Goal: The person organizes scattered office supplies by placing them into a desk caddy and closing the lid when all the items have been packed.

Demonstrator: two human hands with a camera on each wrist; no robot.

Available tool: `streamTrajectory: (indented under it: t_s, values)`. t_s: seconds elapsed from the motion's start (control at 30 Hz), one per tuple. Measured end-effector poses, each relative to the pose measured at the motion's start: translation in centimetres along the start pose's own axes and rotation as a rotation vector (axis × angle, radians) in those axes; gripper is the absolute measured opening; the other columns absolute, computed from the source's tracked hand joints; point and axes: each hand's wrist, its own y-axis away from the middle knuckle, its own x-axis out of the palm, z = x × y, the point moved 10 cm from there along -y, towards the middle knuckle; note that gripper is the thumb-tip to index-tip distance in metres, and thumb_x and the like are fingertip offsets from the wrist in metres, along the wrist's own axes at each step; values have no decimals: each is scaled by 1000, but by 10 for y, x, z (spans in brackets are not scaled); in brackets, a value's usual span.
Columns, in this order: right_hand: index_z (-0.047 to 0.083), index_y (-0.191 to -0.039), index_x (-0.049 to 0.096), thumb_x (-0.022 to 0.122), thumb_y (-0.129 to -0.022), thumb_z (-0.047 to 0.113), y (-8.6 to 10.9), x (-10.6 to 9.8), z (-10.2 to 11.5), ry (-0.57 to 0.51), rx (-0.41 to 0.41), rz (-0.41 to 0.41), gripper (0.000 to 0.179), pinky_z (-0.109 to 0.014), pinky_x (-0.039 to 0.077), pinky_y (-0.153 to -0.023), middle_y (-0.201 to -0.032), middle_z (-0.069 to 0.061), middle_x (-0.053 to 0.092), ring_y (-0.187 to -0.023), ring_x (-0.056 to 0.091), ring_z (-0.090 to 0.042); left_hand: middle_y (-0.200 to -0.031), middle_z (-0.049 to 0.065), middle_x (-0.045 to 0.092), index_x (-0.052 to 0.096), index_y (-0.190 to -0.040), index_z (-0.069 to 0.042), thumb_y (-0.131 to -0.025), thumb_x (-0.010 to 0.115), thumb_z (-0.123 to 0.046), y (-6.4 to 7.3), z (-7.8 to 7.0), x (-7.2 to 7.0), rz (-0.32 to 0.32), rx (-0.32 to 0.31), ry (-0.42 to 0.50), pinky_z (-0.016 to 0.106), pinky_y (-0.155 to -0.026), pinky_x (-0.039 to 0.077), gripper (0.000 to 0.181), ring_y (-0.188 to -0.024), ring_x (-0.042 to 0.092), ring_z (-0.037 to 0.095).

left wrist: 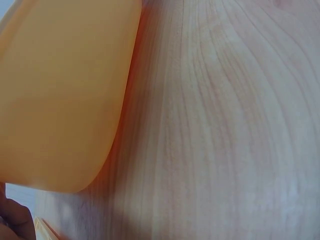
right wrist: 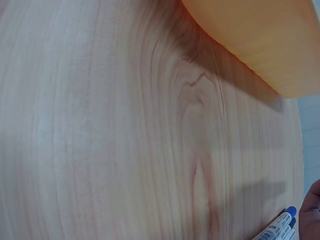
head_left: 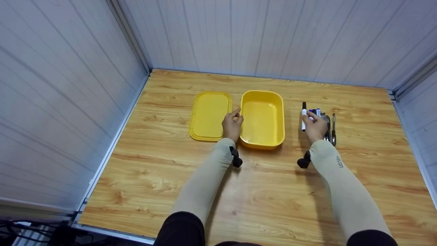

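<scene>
A yellow plastic box (head_left: 262,119) sits uncovered on the wooden table, its bare inside showing in the head view. At its left rim, my left hand (head_left: 232,127) holds the edge with thumb and index finger; the exact contact is small. Right of the box, my right hand (head_left: 316,130) pinches a white marker (head_left: 304,118) with a black cap, roughly upright in the head view. Beneath and beside that hand lie several markers and pens, partly hidden by it. A blue-capped marker (right wrist: 284,220) shows low in the right wrist view, near the edge of the right hand.
A flat yellow lid (head_left: 209,116) lies left of the box. One dark pen (head_left: 334,131) is at the right end of the pen group. White panel walls (head_left: 225,37) border the wooden table (head_left: 266,194) at the back and sides. Cables (head_left: 30,232) hang at bottom left.
</scene>
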Motion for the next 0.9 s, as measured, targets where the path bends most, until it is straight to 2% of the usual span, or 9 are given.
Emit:
streamTrajectory:
  t_s: [0.5, 0.9]
  values:
    - [15, -115, 64, 59, -84, 28, 4, 0, 10, -37, -39, -15, 34, -17, 35, -45, -67, 7, 51, -52, 42, -2, -92, 0, 54, 58, -122, -11, -87, 59, -13, 0, 1, 1, -6, -9, 16, 21, -67, 45, 35, -78, 53, 11]
    - [15, -115, 64, 61, -83, 30, 5, 1, 10, -57, -42, -23, 35, -17, 35, -46, -71, 6, 53, -57, 43, -4, -91, 0, 54, 57, -122, -10, -86, 60, -12, -1, 0, 0, -10, 19, 21, 21, -68, 44, 36, -78, 51, 12]
